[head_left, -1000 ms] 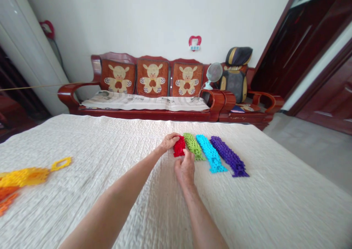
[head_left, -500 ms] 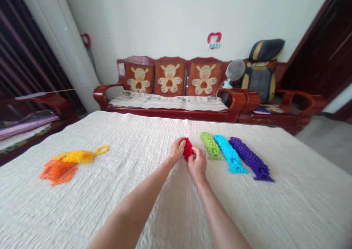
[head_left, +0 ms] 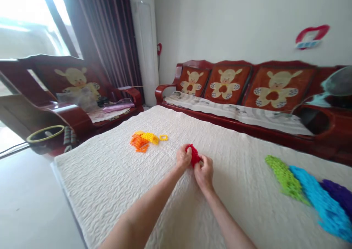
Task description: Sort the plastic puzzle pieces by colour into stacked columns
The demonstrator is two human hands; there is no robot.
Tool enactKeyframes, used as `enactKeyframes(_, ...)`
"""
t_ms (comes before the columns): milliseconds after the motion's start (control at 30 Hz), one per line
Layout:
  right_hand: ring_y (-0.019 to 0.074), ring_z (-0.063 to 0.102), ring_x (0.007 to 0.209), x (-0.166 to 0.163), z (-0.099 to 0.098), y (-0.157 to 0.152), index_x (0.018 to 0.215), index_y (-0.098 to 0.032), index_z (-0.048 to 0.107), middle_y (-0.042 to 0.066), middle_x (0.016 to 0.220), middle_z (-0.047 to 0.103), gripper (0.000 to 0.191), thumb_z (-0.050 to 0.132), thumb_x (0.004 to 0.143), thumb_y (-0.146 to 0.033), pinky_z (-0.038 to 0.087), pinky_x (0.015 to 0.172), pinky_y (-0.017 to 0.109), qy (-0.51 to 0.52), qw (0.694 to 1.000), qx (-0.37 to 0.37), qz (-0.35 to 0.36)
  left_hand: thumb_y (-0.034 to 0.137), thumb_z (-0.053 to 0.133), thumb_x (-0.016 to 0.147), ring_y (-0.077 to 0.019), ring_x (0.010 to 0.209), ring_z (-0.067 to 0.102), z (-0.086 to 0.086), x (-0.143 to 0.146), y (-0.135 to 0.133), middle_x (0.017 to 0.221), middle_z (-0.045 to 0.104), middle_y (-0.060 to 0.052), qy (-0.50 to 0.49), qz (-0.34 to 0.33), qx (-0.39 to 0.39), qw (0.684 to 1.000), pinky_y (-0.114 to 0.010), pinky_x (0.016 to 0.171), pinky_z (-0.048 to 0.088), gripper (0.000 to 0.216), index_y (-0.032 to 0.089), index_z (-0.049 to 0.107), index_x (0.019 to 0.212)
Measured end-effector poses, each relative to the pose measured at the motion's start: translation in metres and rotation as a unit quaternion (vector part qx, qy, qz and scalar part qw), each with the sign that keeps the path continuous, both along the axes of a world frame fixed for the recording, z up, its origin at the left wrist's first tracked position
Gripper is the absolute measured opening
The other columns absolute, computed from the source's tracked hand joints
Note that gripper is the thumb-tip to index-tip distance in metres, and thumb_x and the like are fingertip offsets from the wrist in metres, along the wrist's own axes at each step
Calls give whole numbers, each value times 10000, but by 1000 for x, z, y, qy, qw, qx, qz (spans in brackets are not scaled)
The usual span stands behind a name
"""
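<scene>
Between my two hands is a small bundle of red openwork plastic pieces (head_left: pixel 194 155). My left hand (head_left: pixel 183 157) grips its left side, thumb on top. At the lower right edge, my right hand (head_left: pixel 204 171) pinches it with the fingertips. To the left lie a pile of orange pieces (head_left: pixel 139 142), a heap of yellow pieces (head_left: pixel 150 137) and one loose yellow rectangular frame (head_left: pixel 163 137). Off to the right are strips of green (head_left: pixel 286 177), blue (head_left: pixel 323 201) and purple pieces (head_left: pixel 339 196), blurred. The exact make of the pieces is too small to tell.
A cream quilted cover (head_left: pixel 110 183) spreads under everything. Behind it stands a wooden sofa (head_left: pixel 233 113) with bear cushions. A wooden armchair (head_left: pixel 71 113) and a dark bin (head_left: pixel 45 139) are at the left; a fan (head_left: pixel 338 81) is at the right.
My view has swung left, so the armchair and window now show and the coloured strips sit farther right. Both hands still hold the red bundle.
</scene>
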State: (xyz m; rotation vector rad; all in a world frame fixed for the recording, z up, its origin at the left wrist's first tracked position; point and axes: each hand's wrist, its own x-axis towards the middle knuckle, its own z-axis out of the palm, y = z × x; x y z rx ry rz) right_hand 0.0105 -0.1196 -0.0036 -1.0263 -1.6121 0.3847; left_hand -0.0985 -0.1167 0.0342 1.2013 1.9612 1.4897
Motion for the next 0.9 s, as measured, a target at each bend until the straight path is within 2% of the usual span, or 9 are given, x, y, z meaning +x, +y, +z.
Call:
enactKeyframes(133, 231, 572, 913, -85, 9, -21, 974, -136, 612, 124, 949, 609, 321, 437, 707, -104, 503, 849, 419, 32, 997, -5, 64, 197, 460, 850, -184, 865, 658, 5, -80, -27, 935, 727, -81, 40, 72, 16, 996, -320, 836, 497, 294, 165, 698, 1020)
enactKeyframes(233, 218, 572, 919, -140, 16, -37, 993, -150, 602, 119, 979, 592, 337, 436, 710, -77, 511, 843, 398, 60, 991, -16, 122, 223, 471, 856, -187, 908, 647, 7, -133, -46, 962, 722, -68, 86, 126, 35, 988, -335, 894, 477, 277, 182, 688, 1022)
enactKeyframes(333, 217, 581, 955, -181, 19, -46, 1042, -143, 598, 132, 1022, 582, 382, 434, 706, -61, 524, 837, 378, 72, 980, -22, 183, 227, 462, 858, -197, 959, 635, 7, -173, -60, 1031, 706, -80, 104, 187, 45, 976, -353, 921, 470, 286, 184, 664, 1057)
enactKeyframes(433, 220, 595, 992, -206, 18, -47, 1071, -144, 597, 137, 1059, 597, 404, 440, 709, -60, 515, 899, 391, 71, 971, -36, 226, 219, 450, 852, -214, 1003, 619, 2, -199, -65, 1058, 691, -91, 128, 224, 53, 965, -385, 953, 462, 292, 183, 649, 1062)
enactKeyframes(533, 222, 601, 1056, -214, 14, -46, 1111, -152, 589, 130, 1115, 623, 439, 451, 705, -62, 496, 958, 393, 62, 956, -71, 279, 212, 437, 846, -228, 1058, 595, -5, -209, -66, 1095, 669, -91, 160, 238, 67, 956, -418, 990, 446, 302, 199, 634, 1075)
enactKeyframes(700, 190, 600, 1130, -205, 7, -51, 1231, -190, 538, 89, 1234, 633, 549, 431, 713, -44, 489, 989, 372, 98, 922, -134, 349, 252, 418, 871, -276, 1247, 476, -15, -205, -67, 1311, 544, -144, 259, 245, 84, 930, -467, 1048, 397, 338, 172, 611, 1137)
enactKeyframes(800, 174, 629, 1082, -193, 7, -57, 1204, -194, 552, 68, 1176, 667, 546, 412, 704, -25, 502, 973, 364, 93, 919, -181, 339, 260, 371, 878, -266, 1139, 545, -16, -204, -71, 1179, 618, -136, 315, 192, 58, 928, -465, 1006, 431, 345, 174, 635, 1082)
enactKeyframes(900, 170, 650, 1013, -170, 10, -57, 1149, -194, 581, 55, 1096, 691, 495, 435, 705, -32, 530, 919, 342, 39, 936, -200, 288, 282, 364, 863, -265, 1064, 581, -14, -210, -75, 1080, 662, -130, 360, 174, 35, 916, -462, 978, 452, 341, 164, 652, 1003)
